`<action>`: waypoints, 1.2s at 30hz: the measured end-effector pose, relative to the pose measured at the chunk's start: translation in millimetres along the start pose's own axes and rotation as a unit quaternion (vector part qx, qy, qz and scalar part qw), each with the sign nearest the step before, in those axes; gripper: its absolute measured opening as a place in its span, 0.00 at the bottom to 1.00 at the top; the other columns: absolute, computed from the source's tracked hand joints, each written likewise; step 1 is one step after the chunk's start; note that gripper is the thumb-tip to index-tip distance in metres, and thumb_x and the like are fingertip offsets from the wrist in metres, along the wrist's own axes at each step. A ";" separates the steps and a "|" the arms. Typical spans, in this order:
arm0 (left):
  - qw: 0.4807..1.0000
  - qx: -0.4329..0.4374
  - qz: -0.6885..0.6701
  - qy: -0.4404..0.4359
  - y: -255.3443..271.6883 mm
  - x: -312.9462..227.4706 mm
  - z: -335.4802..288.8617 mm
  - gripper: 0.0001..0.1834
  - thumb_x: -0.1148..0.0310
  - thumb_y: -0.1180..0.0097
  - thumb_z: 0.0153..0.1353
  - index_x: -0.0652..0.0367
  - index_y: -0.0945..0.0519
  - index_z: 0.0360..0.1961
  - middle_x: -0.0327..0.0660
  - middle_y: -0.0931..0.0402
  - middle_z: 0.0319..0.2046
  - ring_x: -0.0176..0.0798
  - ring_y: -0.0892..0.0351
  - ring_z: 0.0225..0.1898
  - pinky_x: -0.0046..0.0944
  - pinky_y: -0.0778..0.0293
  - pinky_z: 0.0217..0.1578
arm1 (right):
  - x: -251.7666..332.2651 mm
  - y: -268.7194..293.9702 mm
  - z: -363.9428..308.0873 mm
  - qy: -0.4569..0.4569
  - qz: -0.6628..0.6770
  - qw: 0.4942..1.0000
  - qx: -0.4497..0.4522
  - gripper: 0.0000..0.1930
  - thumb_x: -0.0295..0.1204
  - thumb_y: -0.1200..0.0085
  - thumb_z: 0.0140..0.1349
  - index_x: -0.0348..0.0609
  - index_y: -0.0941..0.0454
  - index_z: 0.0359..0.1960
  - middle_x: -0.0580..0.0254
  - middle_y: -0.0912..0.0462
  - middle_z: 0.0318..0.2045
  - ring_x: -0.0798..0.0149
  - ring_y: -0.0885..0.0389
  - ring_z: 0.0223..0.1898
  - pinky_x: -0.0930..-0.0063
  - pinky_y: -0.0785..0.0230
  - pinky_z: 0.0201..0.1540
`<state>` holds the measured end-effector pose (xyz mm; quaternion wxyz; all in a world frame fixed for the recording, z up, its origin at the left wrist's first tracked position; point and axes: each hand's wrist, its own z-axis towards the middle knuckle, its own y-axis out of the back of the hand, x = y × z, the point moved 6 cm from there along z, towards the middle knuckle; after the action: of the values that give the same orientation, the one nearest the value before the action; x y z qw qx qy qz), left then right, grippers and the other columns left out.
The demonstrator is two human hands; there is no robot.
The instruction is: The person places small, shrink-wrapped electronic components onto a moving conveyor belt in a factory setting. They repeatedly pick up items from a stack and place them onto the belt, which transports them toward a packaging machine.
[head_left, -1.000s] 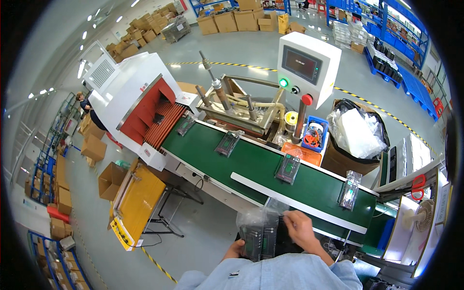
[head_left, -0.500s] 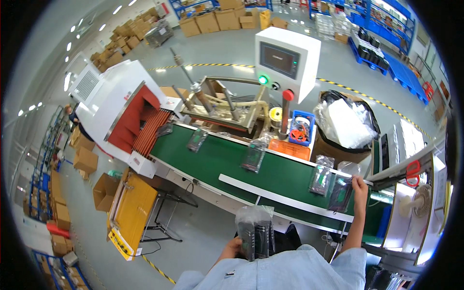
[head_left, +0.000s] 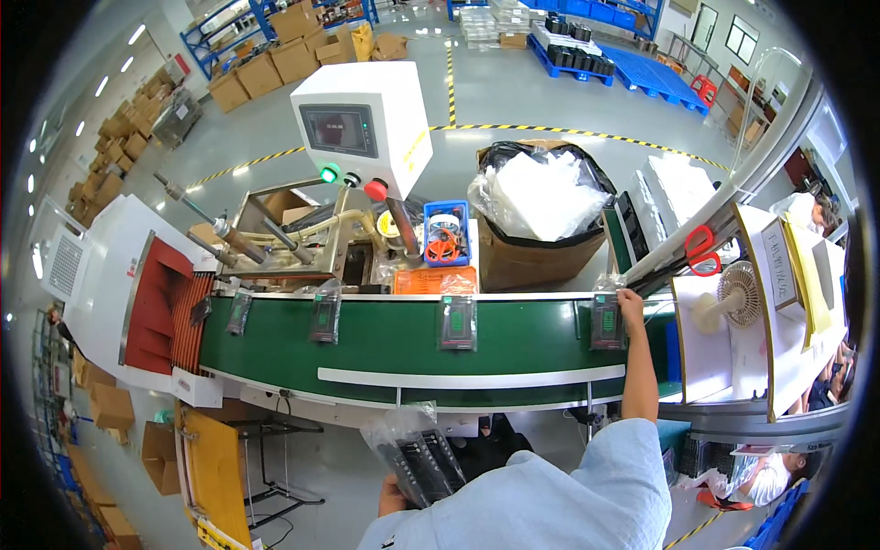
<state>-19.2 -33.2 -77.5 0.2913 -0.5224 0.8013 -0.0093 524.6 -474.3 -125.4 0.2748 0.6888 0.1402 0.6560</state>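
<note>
A: Layout?
B: Green conveyor (head_left: 390, 346). Near side of it: bundle of bagged packs (head_left: 423, 466), lower-left edge held in left grip (head_left: 392, 495).
A: Right grip (head_left: 630, 307)?
B: At upper-right corner of single pack (head_left: 606, 324) on conveyor; can't tell if pinching.

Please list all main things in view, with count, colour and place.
Conveyor belt: one, green, middle
Bagged packs: four, black, on belt
Bagged pack: one, dark, on rollers
Tunnel machine: one, white, left
Control box: one, white, behind belt
Bin: one, blue, behind belt
Tray: one, orange, behind belt
Lined carton: one, brown, behind belt
Fan: one, pale, right
Table: one, yellow, lower left
Background cartons: many, brown, back
Left hand: one, bare, holding several black packs
Right hand: one, bare, at rightmost pack
</note>
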 end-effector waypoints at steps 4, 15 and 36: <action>1.000 -0.003 0.000 0.005 -7.0 2.3 -2.5 0.21 0.82 0.54 0.46 0.58 0.28 0.45 0.47 0.25 0.40 0.46 0.27 0.42 0.44 0.30 0.41 | -3.6 -32.9 -8.5 -0.043 0.009 0.999 0.032 0.12 0.34 0.50 0.57 0.37 0.21 0.29 0.67 0.25 0.20 0.72 0.29 0.26 0.75 0.37 0.31; 0.999 -0.027 -0.035 -0.002 -10.3 11.9 -14.9 0.20 0.76 0.51 0.49 0.61 0.30 0.47 0.50 0.28 0.43 0.48 0.28 0.44 0.48 0.31 0.44 | 44.2 -99.8 -51.3 -0.011 -0.176 0.983 -0.053 0.13 0.38 0.53 0.58 0.47 0.20 0.36 0.43 0.27 0.34 0.44 0.27 0.37 0.57 0.35 0.40; 0.992 0.061 -0.106 -0.037 67.0 1.4 -48.5 0.22 0.76 0.53 0.49 0.60 0.32 0.50 0.50 0.29 0.46 0.50 0.28 0.46 0.48 0.30 0.46 | 332.9 -150.3 -474.7 0.167 0.048 0.757 0.630 0.19 0.36 0.47 0.59 0.35 0.28 0.46 0.49 0.22 0.28 0.59 0.22 0.27 0.71 0.31 0.32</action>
<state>-98.4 -18.0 -59.3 0.3494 -0.5854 0.7283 -0.0693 117.5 -75.8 59.7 -0.2814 0.5919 0.5321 0.5360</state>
